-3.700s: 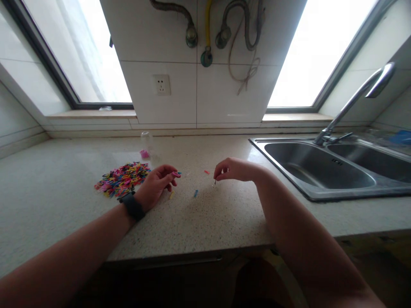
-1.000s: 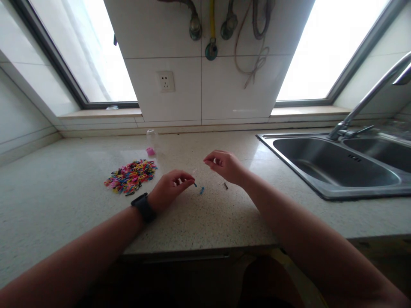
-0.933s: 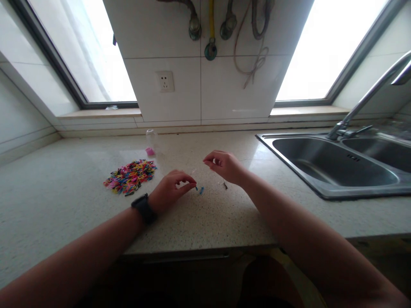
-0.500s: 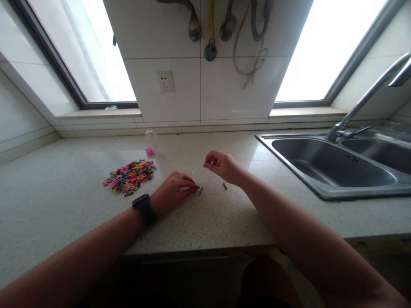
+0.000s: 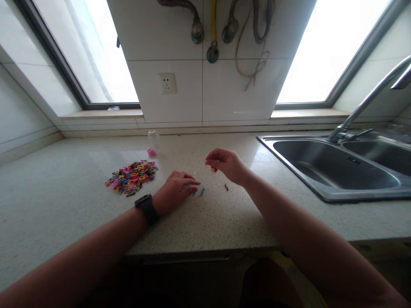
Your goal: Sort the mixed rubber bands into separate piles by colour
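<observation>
My left hand (image 5: 176, 191), with a black watch on the wrist, rests palm-down on the speckled countertop (image 5: 64, 188); its fingertips press on a tiny blue band (image 5: 201, 191). My right hand (image 5: 226, 164) hovers just above the counter with thumb and fingers pinched on something small that I cannot make out. A small dark piece (image 5: 226, 187) lies on the counter under my right wrist. A heap of small colourful rubber bands (image 5: 132, 176) lies to the left of my left hand.
A small clear bottle with a pink cap (image 5: 152, 143) lies behind the heap. A steel double sink (image 5: 330, 164) with a faucet (image 5: 369, 100) fills the right side. Wall socket (image 5: 167, 83) and hoses (image 5: 224, 25) are on the tiled wall between two windows.
My left hand has lowered from a raised pinch to lying flat on the counter by the blue band. My right hand has stayed raised and pinched, almost still.
</observation>
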`<state>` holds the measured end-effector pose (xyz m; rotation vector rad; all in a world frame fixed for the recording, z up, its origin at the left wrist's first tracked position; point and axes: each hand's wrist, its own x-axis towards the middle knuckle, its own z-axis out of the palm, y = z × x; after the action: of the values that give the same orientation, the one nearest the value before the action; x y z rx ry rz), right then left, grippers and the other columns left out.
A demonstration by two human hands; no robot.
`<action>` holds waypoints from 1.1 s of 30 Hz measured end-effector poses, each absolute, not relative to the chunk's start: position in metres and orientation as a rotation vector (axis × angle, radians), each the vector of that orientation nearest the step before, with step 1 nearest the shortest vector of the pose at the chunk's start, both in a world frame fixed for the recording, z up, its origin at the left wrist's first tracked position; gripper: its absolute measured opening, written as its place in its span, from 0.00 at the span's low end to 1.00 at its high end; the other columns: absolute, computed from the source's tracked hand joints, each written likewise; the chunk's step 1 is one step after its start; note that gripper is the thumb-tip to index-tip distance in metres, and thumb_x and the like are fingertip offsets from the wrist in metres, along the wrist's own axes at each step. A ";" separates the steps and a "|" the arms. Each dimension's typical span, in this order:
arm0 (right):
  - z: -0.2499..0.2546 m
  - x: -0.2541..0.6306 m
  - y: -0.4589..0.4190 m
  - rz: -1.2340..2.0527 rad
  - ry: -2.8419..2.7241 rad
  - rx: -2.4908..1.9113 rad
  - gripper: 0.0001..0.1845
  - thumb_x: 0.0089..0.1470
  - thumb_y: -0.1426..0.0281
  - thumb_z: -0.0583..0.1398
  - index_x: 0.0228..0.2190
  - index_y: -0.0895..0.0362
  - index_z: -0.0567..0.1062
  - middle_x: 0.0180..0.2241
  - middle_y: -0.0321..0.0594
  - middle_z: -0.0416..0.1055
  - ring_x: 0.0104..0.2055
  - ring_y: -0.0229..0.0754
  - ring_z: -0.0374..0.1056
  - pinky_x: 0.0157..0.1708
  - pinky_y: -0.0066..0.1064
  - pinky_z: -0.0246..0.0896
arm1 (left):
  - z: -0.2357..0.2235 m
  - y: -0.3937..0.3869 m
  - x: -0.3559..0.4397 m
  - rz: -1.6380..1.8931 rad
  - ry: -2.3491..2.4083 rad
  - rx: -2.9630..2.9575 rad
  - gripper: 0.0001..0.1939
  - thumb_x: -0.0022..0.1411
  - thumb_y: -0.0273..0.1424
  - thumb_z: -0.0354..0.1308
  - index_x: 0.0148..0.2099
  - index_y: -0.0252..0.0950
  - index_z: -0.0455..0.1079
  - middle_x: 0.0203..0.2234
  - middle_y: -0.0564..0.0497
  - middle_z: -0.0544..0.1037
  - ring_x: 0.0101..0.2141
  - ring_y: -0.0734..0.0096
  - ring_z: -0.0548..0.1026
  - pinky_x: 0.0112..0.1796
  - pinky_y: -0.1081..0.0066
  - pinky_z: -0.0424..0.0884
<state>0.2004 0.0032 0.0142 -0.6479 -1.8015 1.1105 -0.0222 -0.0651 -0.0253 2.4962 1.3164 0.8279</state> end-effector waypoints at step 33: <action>0.018 0.203 -0.005 1.073 -1.869 -0.611 0.09 0.51 0.65 0.64 0.32 0.58 0.74 0.29 0.36 0.71 0.27 0.33 0.62 0.28 0.28 0.58 | -0.011 -0.077 -0.019 0.700 1.299 2.494 0.11 0.64 0.32 0.53 0.39 0.43 0.79 0.39 0.48 0.73 0.44 0.60 0.66 0.48 0.59 0.62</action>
<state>0.2028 -0.0045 0.0183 -0.6111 -1.8692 1.0735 -0.0191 -0.0767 -0.0114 2.4937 1.2994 0.7004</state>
